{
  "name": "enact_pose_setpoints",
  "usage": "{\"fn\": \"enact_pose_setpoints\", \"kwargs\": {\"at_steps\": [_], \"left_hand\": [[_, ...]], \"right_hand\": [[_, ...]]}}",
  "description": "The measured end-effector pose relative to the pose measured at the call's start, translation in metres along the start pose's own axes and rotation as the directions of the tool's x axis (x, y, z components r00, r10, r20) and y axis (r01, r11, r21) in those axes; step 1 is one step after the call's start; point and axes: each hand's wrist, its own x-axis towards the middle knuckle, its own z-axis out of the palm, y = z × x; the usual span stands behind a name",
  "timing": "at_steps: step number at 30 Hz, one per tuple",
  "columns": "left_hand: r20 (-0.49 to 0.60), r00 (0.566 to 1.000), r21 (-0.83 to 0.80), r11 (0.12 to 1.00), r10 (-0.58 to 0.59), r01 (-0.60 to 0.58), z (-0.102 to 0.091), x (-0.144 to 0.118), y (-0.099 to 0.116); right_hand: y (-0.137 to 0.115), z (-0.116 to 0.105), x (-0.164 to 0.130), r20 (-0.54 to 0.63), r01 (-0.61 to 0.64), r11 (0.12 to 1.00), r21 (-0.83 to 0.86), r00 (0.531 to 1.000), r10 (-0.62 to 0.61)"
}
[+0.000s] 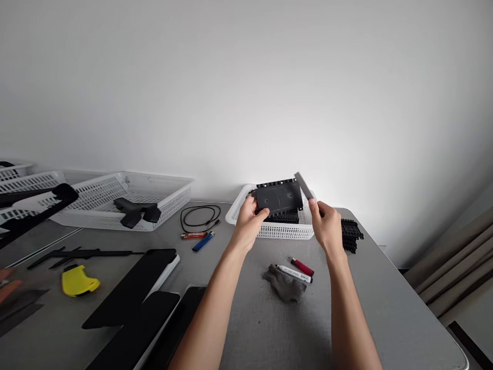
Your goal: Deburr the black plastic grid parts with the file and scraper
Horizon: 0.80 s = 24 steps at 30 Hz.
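My left hand (pixel 250 218) grips a black rectangular plastic plate (pixel 278 199) by its left edge. The plate has notched long edges and two small round holes. In my right hand (pixel 326 222) is a flat grey blade-like strip (pixel 303 185), pointing up and left with its tip close to the plate's upper right corner. Whether the tip touches the plate I cannot tell, and its lower end is hidden in my fist. Behind and below the plate stands a white basket (pixel 285 233) with more black notched parts (pixel 283 218) in it.
Stacked black parts (pixel 351 234) lie right of the basket. Nearer are a grey cloth (pixel 287 288), a white marker (pixel 295 273) and a red lighter (pixel 302 266). Leftward are a cable (pixel 185 218), a blue lighter (pixel 203 241), black panels (pixel 133 288), a yellow tool (pixel 78 281) and another person's hand (pixel 10 285).
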Motion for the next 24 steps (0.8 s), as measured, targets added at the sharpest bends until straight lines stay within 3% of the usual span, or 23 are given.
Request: {"fn": "enact_pose_setpoints", "kwargs": {"at_steps": [4, 10, 16, 24], "left_hand": [[0.004, 1.0, -0.012, 1.0, -0.016, 0.016, 0.002, -0.002, 0.004], [0.051, 0.999, -0.074, 0.997, -0.004, 0.008, 0.005, -0.003, 0.005], [0.072, 0.997, -0.065, 0.998, -0.001, 0.006, 0.006, -0.005, 0.01], [0.034, 0.998, -0.126, 0.991, 0.045, -0.041, 0.006, -0.005, 0.018]], "right_hand": [[-0.003, 0.005, -0.002, 0.123, 0.047, 0.994, -0.1, 0.992, -0.034], [-0.011, 0.013, -0.006, 0.26, 0.129, 0.985, -0.113, 0.961, -0.096], [-0.016, 0.017, -0.01, 0.199, 0.088, 0.983, -0.163, 0.978, -0.055], [-0.017, 0.02, -0.01, 0.163, 0.021, 1.0, -0.019, 0.986, -0.018]]}}
